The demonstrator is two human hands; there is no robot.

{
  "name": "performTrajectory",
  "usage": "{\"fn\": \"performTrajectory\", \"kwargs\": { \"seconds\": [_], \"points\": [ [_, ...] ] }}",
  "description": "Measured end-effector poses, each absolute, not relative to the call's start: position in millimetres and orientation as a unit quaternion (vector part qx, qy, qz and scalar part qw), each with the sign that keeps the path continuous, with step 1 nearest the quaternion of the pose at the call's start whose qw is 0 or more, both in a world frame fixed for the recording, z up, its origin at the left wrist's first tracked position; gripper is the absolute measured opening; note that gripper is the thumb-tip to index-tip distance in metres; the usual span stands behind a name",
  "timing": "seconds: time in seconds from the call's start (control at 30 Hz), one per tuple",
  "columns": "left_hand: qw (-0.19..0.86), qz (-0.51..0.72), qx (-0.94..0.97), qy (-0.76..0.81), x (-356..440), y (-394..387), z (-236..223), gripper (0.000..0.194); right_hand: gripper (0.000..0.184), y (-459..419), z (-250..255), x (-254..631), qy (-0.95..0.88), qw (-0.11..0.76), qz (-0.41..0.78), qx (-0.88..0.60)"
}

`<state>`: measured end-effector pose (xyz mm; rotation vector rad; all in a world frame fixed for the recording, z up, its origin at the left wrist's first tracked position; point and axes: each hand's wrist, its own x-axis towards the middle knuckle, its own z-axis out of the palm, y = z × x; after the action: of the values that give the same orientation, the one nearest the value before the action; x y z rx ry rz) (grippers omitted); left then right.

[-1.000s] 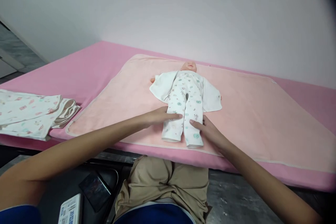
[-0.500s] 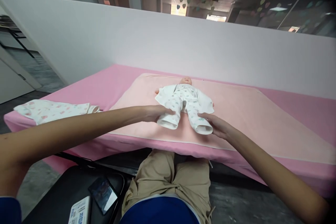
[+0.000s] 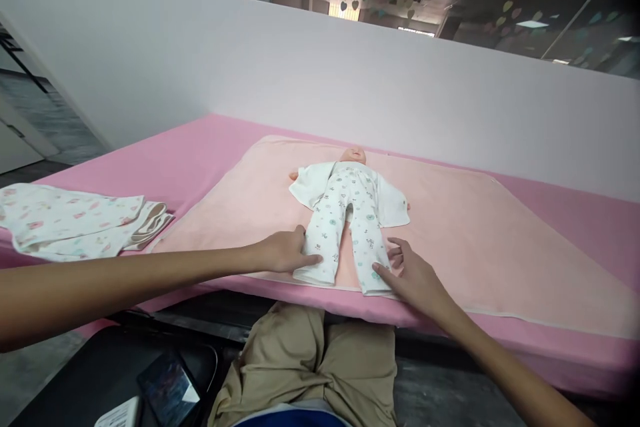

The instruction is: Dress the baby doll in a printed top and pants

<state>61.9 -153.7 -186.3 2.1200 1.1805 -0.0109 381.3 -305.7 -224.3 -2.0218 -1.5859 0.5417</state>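
A baby doll [image 3: 354, 155] lies on its back, its arms spread in a white top [image 3: 393, 202]. White patterned baby trousers [image 3: 327, 230] cover its front from the chest down, legs apart and cuffs toward me. At the left trouser leg, my left hand [image 3: 283, 251] has its thumb on top of the fabric and its other fingers at the outer edge, partly hidden. My right hand [image 3: 415, 277] is beside the right cuff, fingers apart, with its thumb touching the cloth. Whether the doll's legs are inside the trousers is hidden.
A peach mat [image 3: 480, 240] lies beneath the doll on a pink-covered table [image 3: 185, 147]. Folded patterned clothes [image 3: 75, 220] rest at the left edge. A black chair seat [image 3: 85, 373] below holds a dark flat device [image 3: 167, 387] and a white box [image 3: 120, 413]. A white partition [image 3: 320, 73] stands behind.
The trouser legs were together, then lifted and spread with both hands, and now lie flat and apart on the mat. My right hand's fingers have loosened. The camera view tilted up, then slightly down.
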Motion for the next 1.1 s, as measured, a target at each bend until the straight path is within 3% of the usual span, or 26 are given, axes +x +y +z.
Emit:
{"fn": "performTrajectory", "kwargs": {
  "seconds": [0.07,0.13,0.23,0.3,0.47,0.6,0.73,0.83,0.97,1.1],
  "points": [
    [0.197,0.043,0.893,0.402,53,-158,-190,0.091,0.081,-313,-224,376,-0.659,0.24,0.056,-0.711],
    [0.107,0.102,0.947,0.285,45,-160,-200,0.085,0.078,-315,-228,374,-0.75,0.21,-0.004,-0.627],
    [0.117,0.094,0.983,0.106,38,-161,-216,0.079,0.079,-312,-238,374,-0.833,0.159,0.033,-0.53],
    [0.17,0.088,0.979,0.073,37,-163,-220,0.076,0.078,-310,-242,376,-0.833,0.169,0.084,-0.52],
    [0.276,0.109,0.947,0.122,39,-165,-202,0.07,0.062,-310,-231,388,-0.764,0.268,0.203,-0.551],
    [0.224,0.207,0.908,0.286,42,-121,-196,0.058,0.05,-287,-226,436,-0.609,0.378,0.102,-0.69],
    [0.151,0.226,0.823,0.499,56,-39,-207,0.064,0.048,-236,-226,484,-0.494,0.264,0.106,-0.821],
    [0.191,0.16,0.764,0.595,71,8,-209,0.059,0.044,-201,-226,492,-0.472,0.213,0.096,-0.85],
    [0.261,0.147,0.763,0.573,91,28,-194,0.037,0.032,-170,-213,483,-0.497,0.201,0.109,-0.837],
    [0.193,0.269,0.815,0.475,127,9,-168,0.025,0.029,-145,-176,456,-0.553,0.267,0.072,-0.786]
  ]
}}
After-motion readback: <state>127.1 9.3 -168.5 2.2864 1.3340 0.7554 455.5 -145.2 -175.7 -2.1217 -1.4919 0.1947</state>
